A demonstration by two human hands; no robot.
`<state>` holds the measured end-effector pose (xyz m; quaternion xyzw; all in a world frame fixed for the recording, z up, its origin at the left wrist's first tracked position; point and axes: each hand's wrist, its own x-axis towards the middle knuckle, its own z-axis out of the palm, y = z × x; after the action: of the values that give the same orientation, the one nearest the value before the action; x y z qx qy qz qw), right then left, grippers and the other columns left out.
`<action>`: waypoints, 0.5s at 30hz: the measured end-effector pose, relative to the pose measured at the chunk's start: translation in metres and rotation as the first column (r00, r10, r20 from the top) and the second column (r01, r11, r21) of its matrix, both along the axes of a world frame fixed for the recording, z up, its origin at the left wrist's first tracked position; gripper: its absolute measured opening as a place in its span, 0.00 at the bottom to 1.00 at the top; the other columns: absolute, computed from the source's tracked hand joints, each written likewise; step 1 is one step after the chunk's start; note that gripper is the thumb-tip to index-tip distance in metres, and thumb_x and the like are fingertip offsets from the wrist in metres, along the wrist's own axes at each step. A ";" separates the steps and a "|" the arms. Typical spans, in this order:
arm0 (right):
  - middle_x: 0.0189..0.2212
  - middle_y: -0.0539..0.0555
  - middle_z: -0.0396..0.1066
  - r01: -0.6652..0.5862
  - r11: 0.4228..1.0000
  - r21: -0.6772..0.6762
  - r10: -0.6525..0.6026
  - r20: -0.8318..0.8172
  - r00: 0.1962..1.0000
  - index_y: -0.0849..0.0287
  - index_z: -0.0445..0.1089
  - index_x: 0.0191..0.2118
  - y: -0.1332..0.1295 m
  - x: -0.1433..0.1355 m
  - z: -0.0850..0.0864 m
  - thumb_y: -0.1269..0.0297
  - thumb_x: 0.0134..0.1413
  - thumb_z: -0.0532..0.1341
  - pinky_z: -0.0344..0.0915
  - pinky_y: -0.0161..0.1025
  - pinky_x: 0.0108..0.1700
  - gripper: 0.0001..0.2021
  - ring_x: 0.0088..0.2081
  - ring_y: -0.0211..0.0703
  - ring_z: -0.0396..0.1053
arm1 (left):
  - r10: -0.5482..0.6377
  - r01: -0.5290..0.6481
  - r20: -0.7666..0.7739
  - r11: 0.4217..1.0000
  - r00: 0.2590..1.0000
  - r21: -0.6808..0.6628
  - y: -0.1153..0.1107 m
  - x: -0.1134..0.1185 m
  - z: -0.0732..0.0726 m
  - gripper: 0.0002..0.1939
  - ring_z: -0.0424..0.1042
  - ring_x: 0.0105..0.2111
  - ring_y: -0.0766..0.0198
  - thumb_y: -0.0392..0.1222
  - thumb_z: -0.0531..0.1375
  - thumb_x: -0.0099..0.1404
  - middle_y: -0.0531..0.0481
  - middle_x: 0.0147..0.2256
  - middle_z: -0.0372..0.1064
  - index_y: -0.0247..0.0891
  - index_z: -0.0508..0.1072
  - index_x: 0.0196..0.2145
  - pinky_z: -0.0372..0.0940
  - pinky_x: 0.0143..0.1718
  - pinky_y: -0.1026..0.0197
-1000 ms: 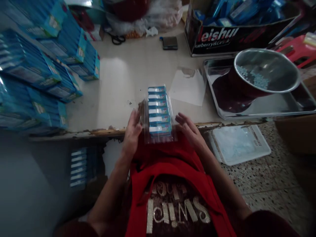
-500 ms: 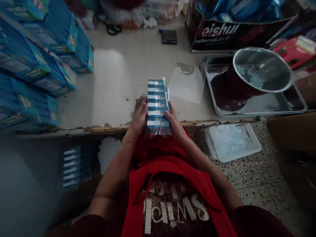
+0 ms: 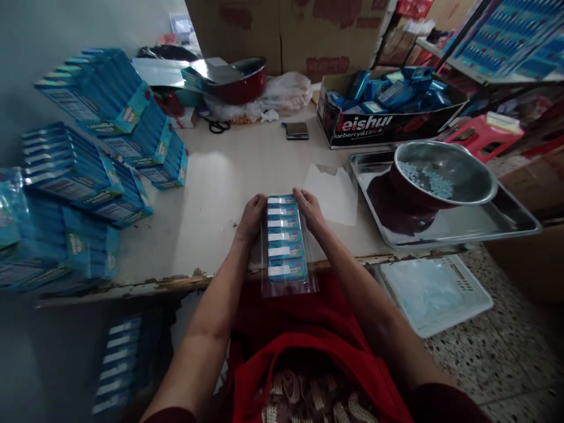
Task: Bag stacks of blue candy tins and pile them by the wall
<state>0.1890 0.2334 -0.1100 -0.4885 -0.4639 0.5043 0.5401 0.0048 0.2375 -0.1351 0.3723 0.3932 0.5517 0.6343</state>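
A clear plastic sleeve holding a row of several small blue boxes (image 3: 285, 238) lies at the table's front edge, its loose open end towards my body. My left hand (image 3: 253, 214) grips its far left corner, fingers curled. On the far right corner, my right hand (image 3: 309, 208) holds the same pack between thumb and fingers. White strips and small print show on each box face. To the right of the pack lies a white paper sheet (image 3: 335, 194) with a torn top edge.
Stacked blue box packs (image 3: 74, 170) crowd the left side. At the right, a metal bowl (image 3: 445, 173) with pale blue pellets stands on a metal tray (image 3: 396, 238). Behind are a carton (image 3: 361, 132) of blue packets, a small scale (image 3: 296, 130) and scissors (image 3: 218, 126). A white basket (image 3: 436, 294) sits below.
My view has tilted up, showing more of the back of the table. Both hands have shifted from the pack's sides to its far corners.
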 end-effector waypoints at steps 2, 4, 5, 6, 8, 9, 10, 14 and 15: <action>0.25 0.44 0.59 0.029 0.999 0.018 -0.027 -0.095 0.995 0.53 0.62 0.27 -0.001 -0.004 -0.004 0.30 0.51 0.70 0.62 0.38 0.37 0.31 0.30 0.37 0.58 | 0.058 -0.058 0.012 0.998 0.998 0.007 0.002 -0.002 -0.003 0.30 0.62 0.24 0.70 0.62 0.79 0.52 0.59 0.25 0.65 0.40 0.68 0.29 0.60 0.27 0.66; 0.24 0.43 0.57 0.104 0.993 0.053 -0.094 -0.164 0.982 0.53 0.61 0.26 -0.002 -0.006 -0.007 0.34 0.50 0.73 0.59 0.36 0.35 0.30 0.29 0.35 0.54 | 0.074 -0.074 0.027 0.997 0.997 0.013 0.002 -0.002 -0.003 0.28 0.62 0.24 0.70 0.60 0.78 0.54 0.60 0.25 0.64 0.40 0.68 0.30 0.60 0.28 0.66; 0.24 0.43 0.56 0.141 0.988 0.060 -0.127 -0.183 0.975 0.53 0.60 0.26 -0.003 -0.008 -0.009 0.35 0.50 0.73 0.58 0.36 0.34 0.30 0.29 0.35 0.54 | 0.078 -0.078 0.032 0.997 0.996 0.014 0.002 -0.001 -0.002 0.27 0.62 0.24 0.70 0.60 0.77 0.56 0.59 0.25 0.64 0.40 0.68 0.31 0.60 0.28 0.66; 0.24 0.43 0.56 0.168 0.984 0.057 -0.154 -0.195 0.969 0.53 0.60 0.26 -0.002 -0.009 -0.009 0.36 0.50 0.73 0.58 0.36 0.34 0.30 0.28 0.35 0.54 | 0.083 -0.083 0.036 0.996 0.996 0.014 0.002 0.000 0.000 0.27 0.62 0.24 0.70 0.60 0.77 0.57 0.59 0.26 0.64 0.40 0.67 0.31 0.61 0.27 0.67; 0.23 0.43 0.56 0.198 0.980 0.031 -0.187 -0.208 0.960 0.53 0.60 0.26 -0.001 -0.012 -0.011 0.36 0.50 0.73 0.58 0.36 0.33 0.29 0.28 0.36 0.54 | 0.089 -0.090 0.035 0.996 0.995 0.012 -0.001 0.004 0.004 0.28 0.61 0.23 0.70 0.61 0.77 0.58 0.59 0.25 0.63 0.41 0.67 0.31 0.60 0.26 0.67; 0.23 0.43 0.57 0.206 0.979 0.014 -0.198 -0.215 0.956 0.53 0.60 0.26 -0.001 -0.013 -0.011 0.36 0.50 0.73 0.59 0.36 0.32 0.29 0.28 0.36 0.54 | 0.091 -0.091 0.032 0.996 0.995 0.010 -0.002 0.006 0.005 0.28 0.61 0.23 0.70 0.62 0.76 0.58 0.59 0.25 0.63 0.41 0.66 0.31 0.59 0.25 0.67; 0.23 0.43 0.58 0.213 0.977 -0.001 -0.207 -0.223 0.953 0.53 0.60 0.26 -0.001 -0.015 -0.012 0.37 0.51 0.73 0.59 0.36 0.32 0.28 0.27 0.35 0.54 | 0.092 -0.092 0.028 0.996 0.995 0.009 -0.003 0.007 0.006 0.29 0.60 0.23 0.70 0.63 0.76 0.58 0.59 0.25 0.63 0.41 0.66 0.31 0.59 0.25 0.66; 0.23 0.43 0.60 0.243 0.969 -0.038 -0.244 -0.249 0.937 0.53 0.61 0.27 0.000 -0.022 -0.014 0.38 0.54 0.72 0.59 0.36 0.31 0.27 0.26 0.34 0.55 | 0.090 -0.090 -0.005 0.996 0.996 0.018 0.000 0.011 0.003 0.29 0.60 0.22 0.70 0.65 0.75 0.59 0.59 0.24 0.63 0.41 0.67 0.30 0.59 0.24 0.67; 0.23 0.43 0.60 0.247 0.968 -0.044 -0.250 -0.246 0.936 0.53 0.62 0.27 0.000 -0.023 -0.014 0.38 0.54 0.72 0.60 0.36 0.31 0.27 0.25 0.34 0.56 | 0.089 -0.089 -0.018 0.996 0.996 0.016 0.002 0.011 0.001 0.29 0.60 0.22 0.70 0.65 0.75 0.58 0.59 0.24 0.63 0.40 0.67 0.30 0.59 0.24 0.67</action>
<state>0.1656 0.2337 -0.1243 -0.4790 -0.3237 0.4924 0.6506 0.0159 0.2398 -0.1338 0.3642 0.4111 0.5789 0.6027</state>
